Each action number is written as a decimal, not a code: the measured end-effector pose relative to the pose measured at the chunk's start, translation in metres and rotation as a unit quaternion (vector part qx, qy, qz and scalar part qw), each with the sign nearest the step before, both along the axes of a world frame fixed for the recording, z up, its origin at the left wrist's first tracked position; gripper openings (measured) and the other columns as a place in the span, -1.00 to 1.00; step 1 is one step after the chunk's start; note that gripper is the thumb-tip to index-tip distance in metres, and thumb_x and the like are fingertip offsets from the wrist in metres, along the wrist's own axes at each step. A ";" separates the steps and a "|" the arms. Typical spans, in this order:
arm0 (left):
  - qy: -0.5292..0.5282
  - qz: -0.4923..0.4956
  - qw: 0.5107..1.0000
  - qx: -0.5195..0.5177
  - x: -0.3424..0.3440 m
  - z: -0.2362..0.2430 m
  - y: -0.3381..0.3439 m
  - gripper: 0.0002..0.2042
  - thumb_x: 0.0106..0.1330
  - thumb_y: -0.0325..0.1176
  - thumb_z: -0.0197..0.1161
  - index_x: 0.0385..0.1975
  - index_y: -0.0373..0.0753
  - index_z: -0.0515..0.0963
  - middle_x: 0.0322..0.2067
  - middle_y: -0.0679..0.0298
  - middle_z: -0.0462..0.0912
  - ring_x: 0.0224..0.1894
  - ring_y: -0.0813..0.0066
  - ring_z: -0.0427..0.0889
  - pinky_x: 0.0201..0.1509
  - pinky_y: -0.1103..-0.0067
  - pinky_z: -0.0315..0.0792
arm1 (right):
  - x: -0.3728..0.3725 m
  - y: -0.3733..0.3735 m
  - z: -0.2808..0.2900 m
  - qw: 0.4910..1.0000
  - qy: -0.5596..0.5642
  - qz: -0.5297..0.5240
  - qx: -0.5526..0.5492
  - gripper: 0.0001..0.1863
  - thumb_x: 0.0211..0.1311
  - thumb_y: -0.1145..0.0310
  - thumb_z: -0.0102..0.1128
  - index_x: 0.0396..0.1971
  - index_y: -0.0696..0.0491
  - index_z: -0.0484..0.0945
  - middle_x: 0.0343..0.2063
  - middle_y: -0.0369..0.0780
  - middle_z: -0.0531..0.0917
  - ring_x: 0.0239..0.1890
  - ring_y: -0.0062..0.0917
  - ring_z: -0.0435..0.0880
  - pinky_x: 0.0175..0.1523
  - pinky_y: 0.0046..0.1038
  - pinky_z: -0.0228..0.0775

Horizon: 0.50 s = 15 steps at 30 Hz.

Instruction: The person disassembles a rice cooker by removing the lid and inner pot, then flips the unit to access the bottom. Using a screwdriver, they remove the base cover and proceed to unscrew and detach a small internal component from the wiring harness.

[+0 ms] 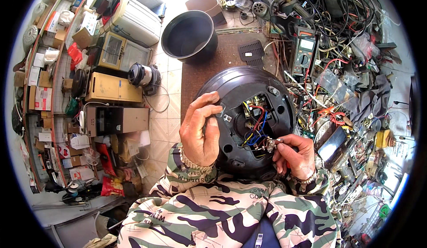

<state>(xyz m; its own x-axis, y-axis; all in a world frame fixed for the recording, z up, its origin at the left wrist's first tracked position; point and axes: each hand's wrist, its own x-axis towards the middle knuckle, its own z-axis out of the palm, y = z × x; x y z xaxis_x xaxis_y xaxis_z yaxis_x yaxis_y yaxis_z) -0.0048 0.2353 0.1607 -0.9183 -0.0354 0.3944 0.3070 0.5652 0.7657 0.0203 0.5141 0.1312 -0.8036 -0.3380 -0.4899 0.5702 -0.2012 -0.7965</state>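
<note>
A round black electric cooker (240, 81) lies upside down in front of me, its underside facing up. Through an opening in the base, red, blue and yellow wires (257, 128) come out in a loose bundle. With curled fingers my left hand (200, 130) holds the cooker's left edge; a small bluish sliver shows at its fingertips, too small to name. Between thumb and fingers my right hand (297, 156) pinches a small metal part (271, 146) with wires attached, just over the lower right of the base. Some of the right fingers are hidden below the hand.
A black inner pot (190, 36) stands on the brown table (191, 81) at the far left. Beyond the cooker lies a black vented plate (251, 53). A multimeter (305, 52) sits at the right, among heaped cables and parts. Shelves and appliances line the left side.
</note>
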 end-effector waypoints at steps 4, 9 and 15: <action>0.012 0.010 1.000 0.015 0.001 0.000 0.002 -0.78 0.42 -0.54 0.03 -0.11 -0.42 0.62 0.16 -0.10 0.64 0.21 0.06 0.68 0.34 0.28 0.50 | 0.001 0.000 -0.001 1.000 0.000 -0.002 -0.004 -0.82 0.54 0.50 0.15 -0.04 0.26 0.66 -0.47 -0.16 0.74 -0.66 -0.63 0.64 -0.63 -0.63 0.35; 0.017 0.019 1.000 0.008 0.001 0.001 0.006 -0.79 0.40 -0.56 0.04 -0.12 -0.42 0.62 0.13 -0.10 0.65 0.16 0.06 0.70 0.29 0.29 0.54 | 0.001 0.001 0.000 1.000 -0.003 0.003 -0.015 -0.81 0.54 0.49 0.15 -0.04 0.26 0.66 -0.47 -0.18 0.73 -0.66 -0.65 0.63 -0.62 -0.63 0.33; 0.024 0.033 0.999 -0.019 0.000 0.000 0.008 -0.81 0.40 -0.55 0.08 -0.16 -0.40 0.64 0.14 -0.06 0.67 0.13 0.12 0.72 0.26 0.34 0.54 | -0.003 -0.001 0.001 1.000 -0.004 0.017 -0.024 -0.78 0.55 0.47 0.14 -0.01 0.26 0.66 -0.46 -0.19 0.72 -0.65 -0.66 0.62 -0.62 -0.64 0.31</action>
<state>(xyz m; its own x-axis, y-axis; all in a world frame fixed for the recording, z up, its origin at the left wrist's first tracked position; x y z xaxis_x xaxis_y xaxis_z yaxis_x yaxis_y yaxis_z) -0.0053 0.2428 0.1612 -0.8949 -0.0788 0.4393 0.3034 0.6144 0.7283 0.0174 0.5133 0.1323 -0.7879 -0.3873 -0.4788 0.5831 -0.2193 -0.7822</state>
